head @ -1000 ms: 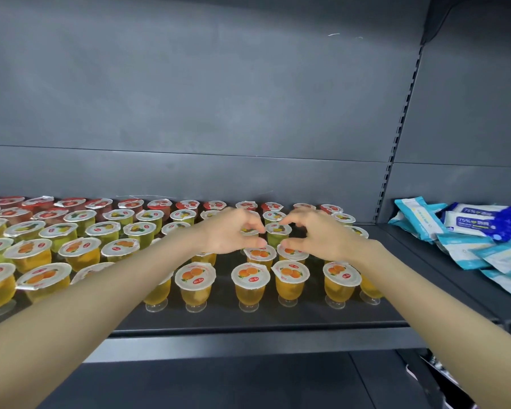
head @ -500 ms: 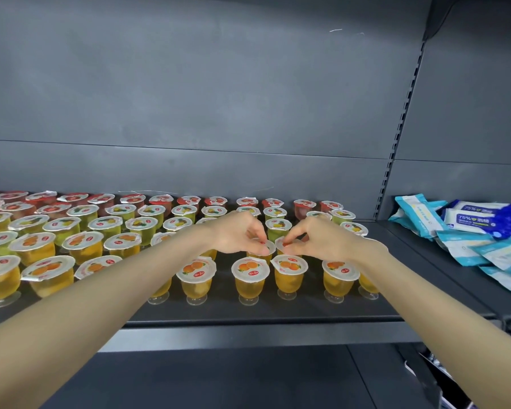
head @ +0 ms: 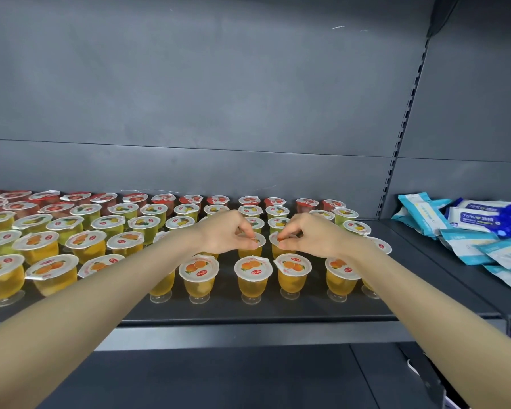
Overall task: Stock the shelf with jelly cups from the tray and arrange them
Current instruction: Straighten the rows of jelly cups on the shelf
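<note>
Left hand (head: 227,234): pinches the left orange cup (head: 249,251) by its lid, second row from shelf edge (head: 248,327).
Right hand (head: 316,237): pinches the right orange cup (head: 280,251), same row.

Dark grey metal back panel (head: 219,98) was evenly lit; slotted upright (head: 406,113) at right; wipe packs (head: 469,225) lay on neighbouring shelf (head: 419,240).

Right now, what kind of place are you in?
Probably a shop: rows of sealed jelly cups sorted by colour on a grey metal shelf, a slotted shelving upright, and packs of wipes stocked in the next bay.
</note>
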### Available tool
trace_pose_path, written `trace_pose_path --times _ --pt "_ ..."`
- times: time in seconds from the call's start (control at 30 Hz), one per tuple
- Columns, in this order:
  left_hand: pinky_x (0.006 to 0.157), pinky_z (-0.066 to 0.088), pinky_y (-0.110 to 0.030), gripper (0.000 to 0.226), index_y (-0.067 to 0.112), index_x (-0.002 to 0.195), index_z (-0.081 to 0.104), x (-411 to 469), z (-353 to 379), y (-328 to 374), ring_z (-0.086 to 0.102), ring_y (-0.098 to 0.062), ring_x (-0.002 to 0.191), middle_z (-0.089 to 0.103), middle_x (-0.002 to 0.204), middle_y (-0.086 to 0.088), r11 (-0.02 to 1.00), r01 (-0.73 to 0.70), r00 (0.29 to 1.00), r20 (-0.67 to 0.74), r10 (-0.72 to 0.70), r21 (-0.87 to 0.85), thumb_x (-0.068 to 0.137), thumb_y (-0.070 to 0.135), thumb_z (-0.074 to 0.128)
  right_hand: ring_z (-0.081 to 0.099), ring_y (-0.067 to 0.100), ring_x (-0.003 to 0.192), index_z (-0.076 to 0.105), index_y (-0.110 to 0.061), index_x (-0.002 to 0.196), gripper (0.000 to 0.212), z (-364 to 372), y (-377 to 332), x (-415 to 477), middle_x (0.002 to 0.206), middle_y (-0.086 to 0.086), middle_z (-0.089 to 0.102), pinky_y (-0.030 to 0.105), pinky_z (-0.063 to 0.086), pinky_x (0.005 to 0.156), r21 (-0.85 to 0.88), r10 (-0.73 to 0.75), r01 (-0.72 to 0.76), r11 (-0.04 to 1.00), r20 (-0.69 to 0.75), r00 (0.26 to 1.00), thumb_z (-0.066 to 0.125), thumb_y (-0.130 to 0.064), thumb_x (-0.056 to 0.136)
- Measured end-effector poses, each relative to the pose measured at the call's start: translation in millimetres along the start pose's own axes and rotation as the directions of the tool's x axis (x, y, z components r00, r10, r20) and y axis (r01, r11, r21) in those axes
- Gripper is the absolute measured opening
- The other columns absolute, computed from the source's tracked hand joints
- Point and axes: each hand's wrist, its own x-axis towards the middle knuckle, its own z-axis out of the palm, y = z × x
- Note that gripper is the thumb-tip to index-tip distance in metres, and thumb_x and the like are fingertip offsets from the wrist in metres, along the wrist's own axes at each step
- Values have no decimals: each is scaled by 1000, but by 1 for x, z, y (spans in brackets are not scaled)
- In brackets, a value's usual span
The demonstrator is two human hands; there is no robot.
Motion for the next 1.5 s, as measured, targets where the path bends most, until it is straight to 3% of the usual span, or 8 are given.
trace_pose_path --times 0.13,0.53,0.73,1.03,1.13,1.23,1.4,1.5 --pt "87 49 -29 30 14 114 67 0 1 -1 51 -5 92 63 115 0 1000 9 1000 2 -9 15 88 29 62 53 6 93 65 -13 120 30 1 0 0 121 2 63 7 39 69 -7 -9 9 1000 2 1000 58 -23 93" --pt "87 54 -37 26 13 104 71 1 3 2 61 -11 92 68 103 0 998 57 998 -31 -57 -7 86 31 65 59 9 95 68 -15 115 28 1 3 5 120 2 64 10 41 67 -11 -22 22 1000 3 1000 60 -27 92" --pt "85 53 -34 24 13 99 70 -1 7 8 59 -12 91 66 98 0 997 75 995 -62 -74 14 86 32 64 63 13 96 70 -15 112 25 1 8 6 116 3 67 26 53 83 -15 -40 40 999 6 999 61 -27 91" --pt "90 50 -35 29 15 104 68 -8 1 14 59 -15 99 66 108 -1 991 115 993 -48 -112 68 90 37 57 61 17 105 69 -16 112 32 -3 2 -3 122 2 65 34 52 89 -31 -13 12 999 -6 1000 61 -36 89" --pt "90 47 -29 31 15 116 65 -23 -6 21 57 -16 109 63 122 -1 996 81 987 -140 -76 32 93 32 54 55 20 116 64 -18 120 41 -3 -7 -21 129 0 58 35 48 91 -26 26 -29 999 -127 992 60 -43 88" --pt "85 41 -23 32 17 119 63 -49 -8 29 55 -15 111 61 120 2 1000 0 978 -208 2 11 93 33 53 49 20 124 55 -21 130 45 2 -18 -49 136 1 52 39 45 99 -24 30 -37 999 -231 973 60 -39 89" --pt "99 42 -36 36 22 118 62 -96 15 31 51 -13 116 57 125 3 988 -117 974 -182 134 98 91 44 51 44 19 130 49 -26 136 50 24 -34 -88 144 -3 46 43 40 105 -56 -3 -12 998 -255 967 61 -38 89" --pt "104 36 -30 44 23 130 53 -112 26 36 45 -12 124 51 136 5 967 -159 966 -169 194 201 90 41 55 39 20 134 47 -23 138 54 37 -42 -98 147 -1 42 42 38 107 -77 26 -42 996 -203 979 65 -32 87"
